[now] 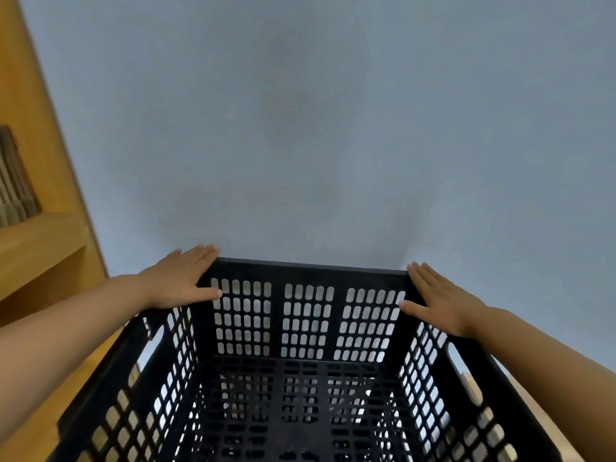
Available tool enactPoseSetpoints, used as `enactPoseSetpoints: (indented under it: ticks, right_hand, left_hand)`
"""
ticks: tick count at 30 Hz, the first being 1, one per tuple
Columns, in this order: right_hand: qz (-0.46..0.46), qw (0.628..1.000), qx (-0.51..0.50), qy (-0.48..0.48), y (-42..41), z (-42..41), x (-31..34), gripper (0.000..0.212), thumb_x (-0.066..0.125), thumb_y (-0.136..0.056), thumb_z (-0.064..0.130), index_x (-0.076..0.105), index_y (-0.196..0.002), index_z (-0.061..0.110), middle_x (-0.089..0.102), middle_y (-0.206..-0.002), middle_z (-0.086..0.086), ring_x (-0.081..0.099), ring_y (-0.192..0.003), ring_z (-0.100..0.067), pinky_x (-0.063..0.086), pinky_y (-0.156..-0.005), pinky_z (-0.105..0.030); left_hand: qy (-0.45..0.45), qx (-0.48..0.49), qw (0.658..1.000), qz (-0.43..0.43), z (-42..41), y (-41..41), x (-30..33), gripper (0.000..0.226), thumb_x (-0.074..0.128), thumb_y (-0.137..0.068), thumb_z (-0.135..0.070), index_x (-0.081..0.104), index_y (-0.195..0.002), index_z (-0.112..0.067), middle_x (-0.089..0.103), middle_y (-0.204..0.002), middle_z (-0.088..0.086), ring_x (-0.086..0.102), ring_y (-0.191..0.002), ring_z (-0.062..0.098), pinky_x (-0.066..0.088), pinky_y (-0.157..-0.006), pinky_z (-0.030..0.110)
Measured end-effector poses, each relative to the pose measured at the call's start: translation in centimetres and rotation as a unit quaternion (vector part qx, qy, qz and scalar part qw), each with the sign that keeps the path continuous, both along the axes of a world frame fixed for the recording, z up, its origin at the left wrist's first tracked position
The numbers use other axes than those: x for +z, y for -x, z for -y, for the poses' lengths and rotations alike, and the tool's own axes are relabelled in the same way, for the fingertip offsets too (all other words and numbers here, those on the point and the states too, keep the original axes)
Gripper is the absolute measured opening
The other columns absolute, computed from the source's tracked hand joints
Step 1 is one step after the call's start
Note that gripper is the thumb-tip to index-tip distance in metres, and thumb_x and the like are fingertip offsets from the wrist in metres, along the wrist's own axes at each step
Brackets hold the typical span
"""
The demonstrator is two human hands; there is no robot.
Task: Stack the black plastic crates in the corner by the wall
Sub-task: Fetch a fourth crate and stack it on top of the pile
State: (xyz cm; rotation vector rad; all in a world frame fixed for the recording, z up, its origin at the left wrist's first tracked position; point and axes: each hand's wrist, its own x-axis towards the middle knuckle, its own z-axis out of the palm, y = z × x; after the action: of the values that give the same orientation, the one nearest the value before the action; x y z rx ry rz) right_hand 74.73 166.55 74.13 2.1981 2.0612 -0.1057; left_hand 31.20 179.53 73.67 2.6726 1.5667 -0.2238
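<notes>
left hand (181,278) flat on crate (308,328) corner | right hand (438,300) likewise

Two bare forearms, no sleeves, left hand (181,278) and right hand (436,300) ungloved, no rings

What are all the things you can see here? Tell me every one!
black plastic crate: one, black with slotted walls and floor, low centre, its far side by the wall; nothing seen in it.
wall: one, grey-blue, behind the crate, filling most of the view.
wooden shelf unit: one, orange-brown, at the left edge beside the wall.
ribbed brown thing: one, brown, standing on the shelf; too blurred to name.
left hand: one, flat with straight fingers on the crate's far left corner.
right hand: one, flat with straight fingers on the crate's far right corner.
</notes>
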Motion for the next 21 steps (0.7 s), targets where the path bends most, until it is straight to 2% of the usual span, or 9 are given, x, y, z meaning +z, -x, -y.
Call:
enactPoseSetpoints:
  ticks: [2,4,7,9,12,16,21]
  right_hand:
    - [0.024,1.0,-0.002,0.013,0.1,-0.2,0.4,0.127,-0.013,-0.045,0.091,-0.015,-0.149,0.017,-0.015,-0.159,0.0,-0.015,-0.145,-0.013,-0.005,-0.119,-0.038]
    - [0.058,0.998,0.001,0.018,0.9,-0.7,0.8,0.128,-0.017,-0.042,0.089,-0.015,-0.149,0.019,-0.016,-0.159,-0.001,-0.016,-0.145,-0.014,-0.01,-0.117,-0.045]
    - [0.074,0.996,0.055,-0.01,4.2,-2.4,1.2,0.114,-0.01,-0.051,0.084,-0.014,-0.149,0.025,-0.017,-0.158,-0.002,-0.017,-0.145,-0.019,-0.01,-0.115,-0.049]
    - [0.057,0.994,0.095,-0.021,6.8,-3.8,0.6,0.106,-0.002,-0.06,0.085,-0.014,-0.149,0.029,-0.017,-0.158,-0.002,-0.016,-0.145,-0.02,-0.008,-0.115,-0.05]
    - [0.047,0.993,0.102,-0.022,9.0,-5.1,-1.1,0.091,0.023,-0.081,0.078,-0.015,-0.148,0.031,-0.016,-0.159,-0.003,-0.015,-0.146,-0.024,-0.008,-0.116,-0.054]
    - [0.058,0.992,0.097,-0.063,9.0,-4.9,-2.7,0.093,0.033,-0.082,0.073,-0.017,-0.148,0.031,-0.013,-0.16,-0.004,-0.015,-0.146,-0.027,-0.01,-0.114,-0.057]
    - [0.027,0.995,0.083,-0.046,9.2,-4.2,-1.5,0.09,0.041,-0.085,0.065,-0.013,-0.149,0.032,-0.009,-0.16,-0.004,-0.01,-0.147,-0.027,-0.008,-0.115,-0.055]
  left_hand:
    - [-0.016,-0.01,0.999,-0.034,0.4,-0.5,0.2,0.134,-0.014,-0.036,-0.095,-0.016,-0.148,-0.022,-0.017,-0.158,0.0,-0.017,-0.144,0.012,-0.011,-0.115,0.04]
    - [-0.036,-0.041,0.997,-0.054,0.9,-2.3,0.5,0.122,-0.01,-0.045,-0.091,-0.018,-0.147,-0.024,-0.02,-0.156,-0.001,-0.023,-0.138,0.009,-0.015,-0.113,0.042]
    - [-0.053,-0.107,0.992,-0.046,1.6,-7.2,0.7,0.106,0.016,-0.067,-0.086,-0.019,-0.146,-0.025,-0.022,-0.156,0.0,-0.022,-0.141,0.013,-0.014,-0.115,0.046]
    - [-0.058,-0.141,0.988,-0.036,2.2,-10.8,0.2,0.097,0.032,-0.082,-0.074,-0.02,-0.146,-0.025,-0.024,-0.155,0.0,-0.02,-0.143,0.016,-0.01,-0.116,0.053]
    - [-0.06,-0.136,0.988,-0.033,2.4,-14.0,-1.3,0.098,0.039,-0.084,-0.067,-0.022,-0.145,-0.022,-0.028,-0.155,0.0,-0.024,-0.143,0.02,-0.012,-0.112,0.06]
    - [-0.086,-0.125,0.987,-0.045,2.5,-14.4,-2.4,0.105,0.046,-0.08,-0.066,-0.023,-0.145,-0.021,-0.029,-0.155,0.001,-0.023,-0.143,0.024,-0.009,-0.111,0.065]
    - [-0.064,-0.111,0.991,-0.051,3.4,-14.3,-1.2,0.1,0.045,-0.083,-0.063,-0.02,-0.147,-0.022,-0.024,-0.156,0.001,-0.021,-0.144,0.022,-0.009,-0.113,0.061]
